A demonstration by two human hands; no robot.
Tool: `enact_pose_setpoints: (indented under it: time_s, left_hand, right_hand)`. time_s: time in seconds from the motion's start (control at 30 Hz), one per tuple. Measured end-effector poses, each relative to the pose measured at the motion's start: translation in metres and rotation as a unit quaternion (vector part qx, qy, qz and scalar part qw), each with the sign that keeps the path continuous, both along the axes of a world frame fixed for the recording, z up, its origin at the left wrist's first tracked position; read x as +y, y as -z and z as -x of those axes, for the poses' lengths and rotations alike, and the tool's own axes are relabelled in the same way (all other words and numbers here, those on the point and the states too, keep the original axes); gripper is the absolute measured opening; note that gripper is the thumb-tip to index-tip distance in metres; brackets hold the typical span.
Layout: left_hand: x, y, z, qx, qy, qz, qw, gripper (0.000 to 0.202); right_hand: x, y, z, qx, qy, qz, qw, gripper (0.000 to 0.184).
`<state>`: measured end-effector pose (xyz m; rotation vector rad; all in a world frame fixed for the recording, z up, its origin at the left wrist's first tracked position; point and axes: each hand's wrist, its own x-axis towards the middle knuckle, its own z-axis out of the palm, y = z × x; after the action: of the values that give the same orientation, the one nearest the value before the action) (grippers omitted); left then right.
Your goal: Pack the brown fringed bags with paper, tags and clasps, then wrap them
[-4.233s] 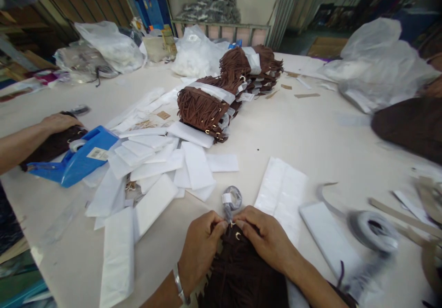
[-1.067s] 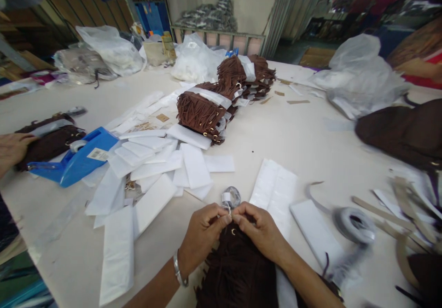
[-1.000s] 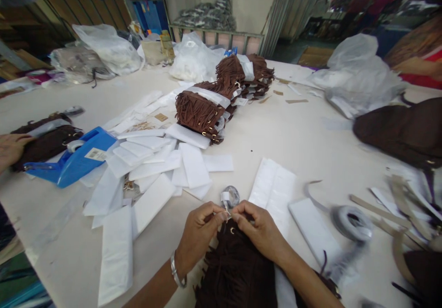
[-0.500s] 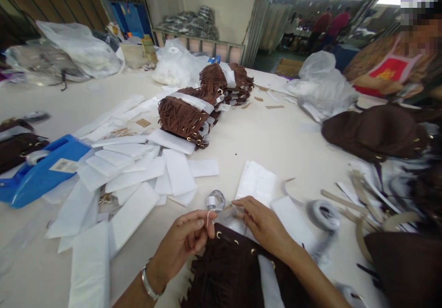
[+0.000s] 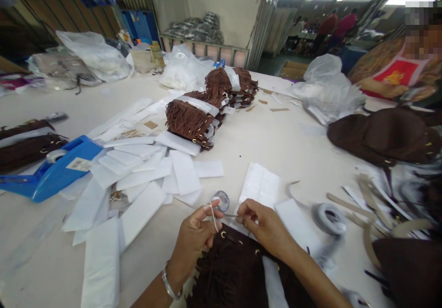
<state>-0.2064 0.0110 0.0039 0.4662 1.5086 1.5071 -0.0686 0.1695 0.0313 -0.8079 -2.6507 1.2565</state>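
My left hand (image 5: pixel 193 234) is closed, with a thin white loop of string (image 5: pixel 214 217) stretched over its fingertips. Between both hands runs a thin dark cord (image 5: pixel 229 215), and my right hand (image 5: pixel 265 229) pinches its far end. Just below them lies a dark brown fringed bag (image 5: pixel 231 271) with gold eyelets along its top edge and a pale strip (image 5: pixel 274 280) across it. A small roll of clear tape (image 5: pixel 222 200) stands behind my left fingertips. How the string meets the cord is partly hidden by my fingers.
White foam sheets (image 5: pixel 141 206) spread over the left, beside a blue tape dispenser (image 5: pixel 58 170). Fringed brown bags (image 5: pixel 189 117) are stacked farther back. A grey tape roll (image 5: pixel 329 219) and tan strips (image 5: pixel 369 197) lie right. Across the table is a co-worker in a red apron (image 5: pixel 397 71).
The white string now forms a wider loop over my left fingertips. My right hand has curled its fingers into a pinch on the dark cord. The whole view has shifted slightly.
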Motion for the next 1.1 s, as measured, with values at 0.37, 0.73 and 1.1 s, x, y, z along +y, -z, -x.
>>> enact_pose_setpoints:
  time_s: [0.37, 0.73, 1.1]
  left_hand:
    - [0.006, -0.016, -0.008, 0.532, 0.099, 0.115, 0.833, 0.073]
    - [0.013, -0.012, 0.008, 0.453, 0.075, 0.041, 0.887, 0.027]
    - [-0.021, -0.015, 0.038, -0.077, -0.182, -0.077, 0.977, 0.023]
  right_hand:
    - [-0.008, -0.036, 0.022, 0.048, -0.198, 0.056, 0.977, 0.025]
    - [-0.022, -0.004, 0.021, 0.153, 0.129, 0.463, 0.864, 0.023]
    - [-0.039, 0.018, 0.005, -0.045, 0.025, 0.126, 0.991, 0.032]
